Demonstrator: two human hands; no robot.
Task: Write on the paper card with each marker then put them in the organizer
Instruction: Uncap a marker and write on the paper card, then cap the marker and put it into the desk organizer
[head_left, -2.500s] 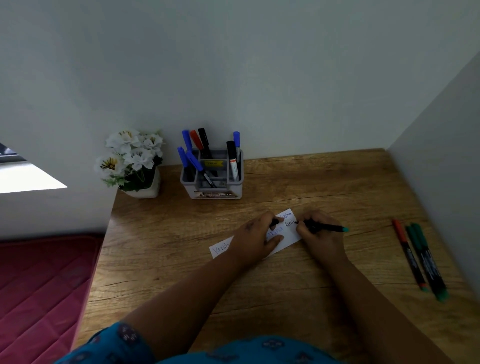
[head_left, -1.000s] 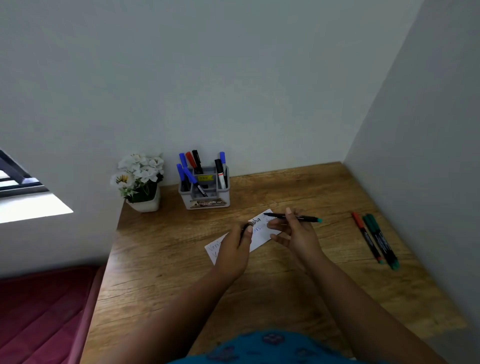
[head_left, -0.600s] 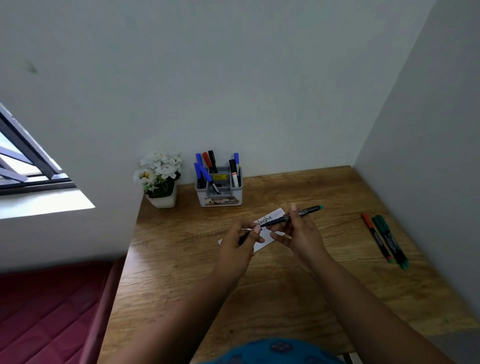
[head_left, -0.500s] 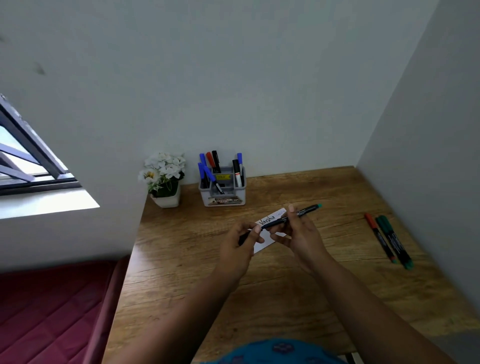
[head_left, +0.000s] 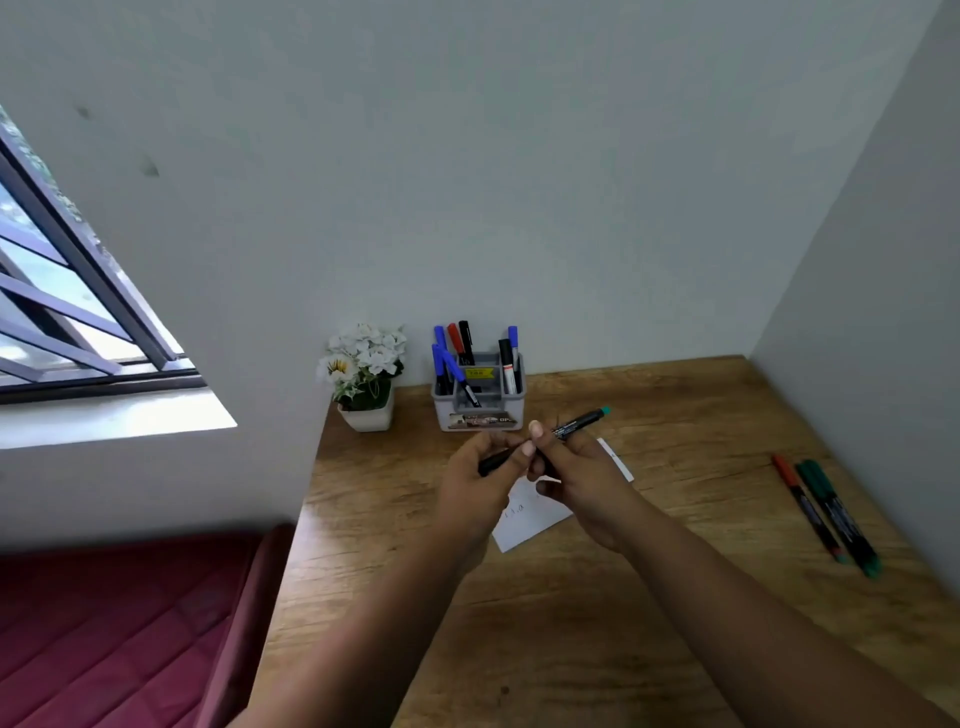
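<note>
Both hands hold a black marker with a green end (head_left: 574, 423) above the wooden desk. My right hand (head_left: 576, 480) pinches its barrel. My left hand (head_left: 475, 486) grips the black cap end at the marker's left. Under the hands lies the white paper card (head_left: 530, 522) with writing on it, mostly hidden. The grey organizer (head_left: 480, 397) stands at the back of the desk, just beyond the hands, with several blue, red and black markers in it. A red marker (head_left: 805, 506) and two green markers (head_left: 836, 512) lie at the desk's right side.
A white pot of white flowers (head_left: 366, 382) stands left of the organizer, at the desk's back left corner. Walls close the desk at the back and right. A red mattress (head_left: 119, 629) lies below the desk's left edge. A barred window (head_left: 62, 306) is at left.
My right hand lifted the marker off the card after writing. Both hands rose and came together, the left one bringing the cap onto the marker's tip. The camera tilted up.
</note>
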